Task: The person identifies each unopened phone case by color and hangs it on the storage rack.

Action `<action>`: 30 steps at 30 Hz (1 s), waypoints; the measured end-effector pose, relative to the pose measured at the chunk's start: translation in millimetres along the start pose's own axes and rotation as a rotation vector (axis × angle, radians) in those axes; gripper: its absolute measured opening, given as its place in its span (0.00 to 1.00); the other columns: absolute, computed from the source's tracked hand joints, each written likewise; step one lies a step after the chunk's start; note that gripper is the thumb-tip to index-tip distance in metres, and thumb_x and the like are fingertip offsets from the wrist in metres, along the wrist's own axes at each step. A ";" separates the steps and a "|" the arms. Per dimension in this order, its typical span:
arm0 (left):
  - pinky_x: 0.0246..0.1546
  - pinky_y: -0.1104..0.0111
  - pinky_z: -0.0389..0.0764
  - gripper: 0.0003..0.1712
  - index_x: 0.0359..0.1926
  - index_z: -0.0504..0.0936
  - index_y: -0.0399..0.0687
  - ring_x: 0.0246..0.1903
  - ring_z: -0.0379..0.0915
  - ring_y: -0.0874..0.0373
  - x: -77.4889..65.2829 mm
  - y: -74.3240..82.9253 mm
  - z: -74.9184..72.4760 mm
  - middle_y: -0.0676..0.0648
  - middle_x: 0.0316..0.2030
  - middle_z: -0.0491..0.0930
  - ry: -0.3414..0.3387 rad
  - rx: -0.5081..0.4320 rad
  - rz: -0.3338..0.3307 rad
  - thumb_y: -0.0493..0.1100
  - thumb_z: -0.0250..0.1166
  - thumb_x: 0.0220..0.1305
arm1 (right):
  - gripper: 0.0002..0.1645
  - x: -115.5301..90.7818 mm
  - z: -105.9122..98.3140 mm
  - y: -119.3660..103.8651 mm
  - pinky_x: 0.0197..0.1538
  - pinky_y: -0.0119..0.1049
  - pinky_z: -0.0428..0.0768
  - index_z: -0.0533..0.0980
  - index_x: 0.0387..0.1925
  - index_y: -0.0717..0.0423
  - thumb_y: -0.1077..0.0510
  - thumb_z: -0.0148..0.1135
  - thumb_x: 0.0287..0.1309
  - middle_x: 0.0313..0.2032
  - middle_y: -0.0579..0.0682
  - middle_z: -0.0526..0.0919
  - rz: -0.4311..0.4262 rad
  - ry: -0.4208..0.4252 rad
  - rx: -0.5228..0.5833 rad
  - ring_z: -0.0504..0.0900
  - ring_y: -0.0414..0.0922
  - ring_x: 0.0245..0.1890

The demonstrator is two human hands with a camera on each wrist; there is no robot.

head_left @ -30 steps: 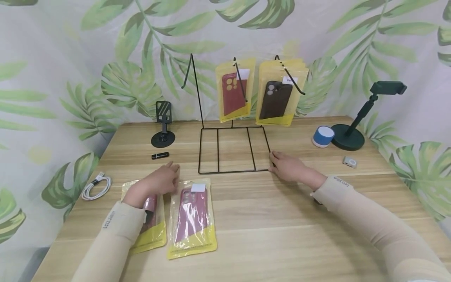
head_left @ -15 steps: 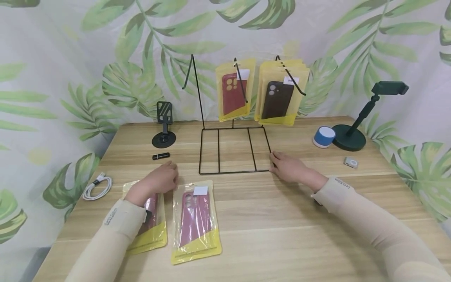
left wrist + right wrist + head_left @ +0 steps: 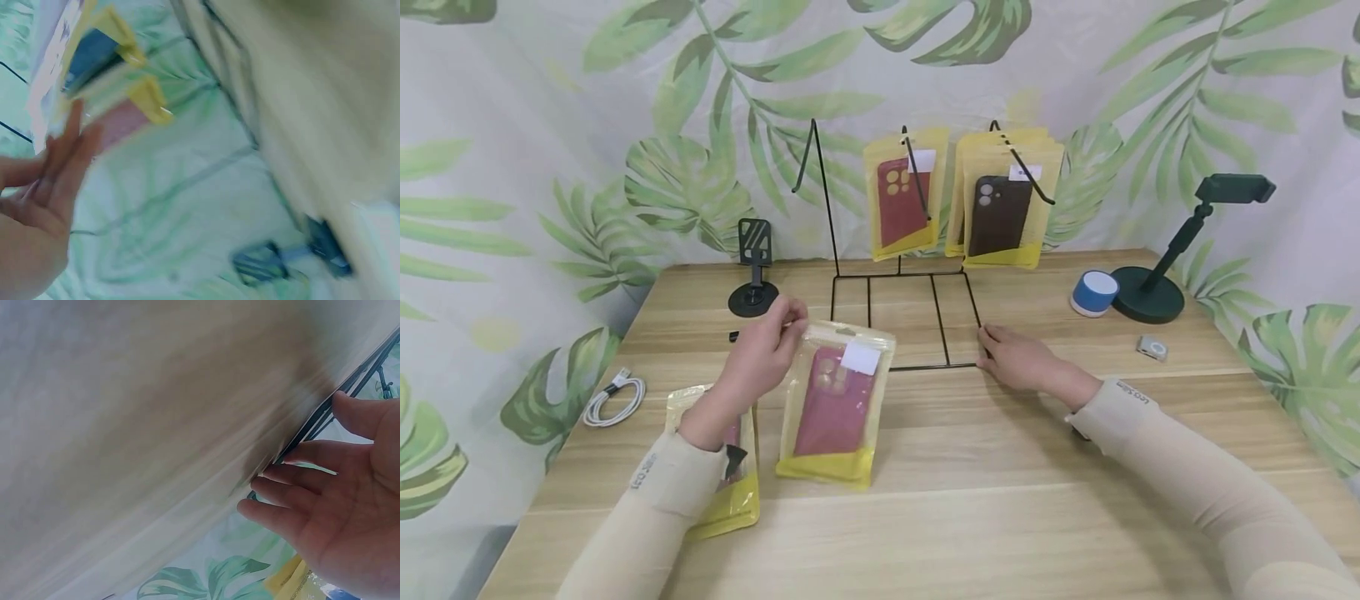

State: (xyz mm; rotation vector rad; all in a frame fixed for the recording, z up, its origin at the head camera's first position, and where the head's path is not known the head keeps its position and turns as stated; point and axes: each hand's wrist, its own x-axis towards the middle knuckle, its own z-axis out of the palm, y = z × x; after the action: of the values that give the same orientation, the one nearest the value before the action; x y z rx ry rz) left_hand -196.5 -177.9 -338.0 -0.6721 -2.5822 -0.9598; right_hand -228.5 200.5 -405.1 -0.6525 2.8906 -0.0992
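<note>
My left hand pinches the top left corner of a clear and yellow pouch with a dark pink phone case, tilted up in front of the rack. Under my left wrist lies a second pouch with a phone case, partly covered. My right hand touches the front right corner of the black wire display rack; in the right wrist view its fingers are nearly straight against the wire. On the rack's hooks hang a red phone case pouch and several pouches with a black phone case in front.
A black phone stand stands left of the rack, and a coiled white cable lies at the left. To the right are a blue and white cylinder, a dark green stand and a small silver clip device. The rack's left hook holds nothing.
My left hand has moved forward and right, raising the pink phone case pouch that lay flat on the table. My right hand has stayed at the rack's corner.
</note>
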 end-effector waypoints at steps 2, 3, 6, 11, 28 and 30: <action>0.24 0.71 0.70 0.03 0.43 0.72 0.37 0.21 0.66 0.59 6.2 15.3 3.3 0.40 0.31 0.81 0.108 -0.063 0.088 0.32 0.56 0.71 | 0.36 -0.5 0.0 0.5 0.73 0.55 0.63 0.58 0.72 0.71 0.49 0.48 0.75 0.72 0.70 0.59 -0.003 0.004 -0.001 0.61 0.63 0.72; 0.23 0.71 0.69 0.03 0.43 0.72 0.36 0.21 0.67 0.59 10.2 22.1 5.7 0.40 0.30 0.80 0.157 -0.089 0.139 0.31 0.57 0.70 | 0.36 -0.7 0.1 0.8 0.73 0.55 0.63 0.58 0.72 0.71 0.49 0.48 0.75 0.72 0.70 0.59 -0.005 0.006 -0.002 0.61 0.63 0.72; 0.22 0.73 0.71 0.03 0.42 0.73 0.33 0.21 0.70 0.57 24.5 40.2 15.1 0.39 0.30 0.81 0.288 -0.143 0.279 0.29 0.58 0.69 | 0.36 -1.2 0.7 2.0 0.72 0.55 0.65 0.59 0.71 0.72 0.49 0.48 0.75 0.72 0.71 0.60 -0.014 0.012 -0.009 0.62 0.64 0.72; 0.23 0.75 0.69 0.01 0.40 0.72 0.33 0.20 0.69 0.57 51.0 66.9 30.4 0.37 0.27 0.80 0.477 -0.212 0.372 0.29 0.56 0.70 | 0.36 -0.6 2.4 2.6 0.71 0.55 0.66 0.59 0.71 0.72 0.49 0.48 0.75 0.71 0.71 0.60 -0.019 0.018 -0.001 0.63 0.64 0.71; 0.33 0.63 0.84 0.08 0.42 0.72 0.32 0.22 0.72 0.52 105.1 89.7 37.4 0.35 0.36 0.82 0.587 -0.206 0.256 0.36 0.51 0.75 | 0.37 1.2 2.1 3.5 0.71 0.56 0.66 0.57 0.72 0.71 0.49 0.49 0.74 0.72 0.69 0.59 0.000 0.017 0.005 0.62 0.63 0.72; 0.31 0.61 0.83 0.09 0.42 0.72 0.32 0.21 0.73 0.50 111.5 86.3 38.0 0.35 0.37 0.82 0.581 -0.173 0.233 0.36 0.50 0.75 | 0.37 1.3 2.1 3.4 0.71 0.57 0.66 0.58 0.72 0.70 0.48 0.49 0.74 0.72 0.69 0.59 0.001 0.018 0.004 0.62 0.63 0.72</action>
State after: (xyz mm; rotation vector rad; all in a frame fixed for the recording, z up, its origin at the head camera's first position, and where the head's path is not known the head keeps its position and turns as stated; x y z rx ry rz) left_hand -249.9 -59.1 -271.8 -0.6085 -1.8907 -1.1102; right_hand -230.7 202.9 -407.7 -0.6529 2.9069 -0.1109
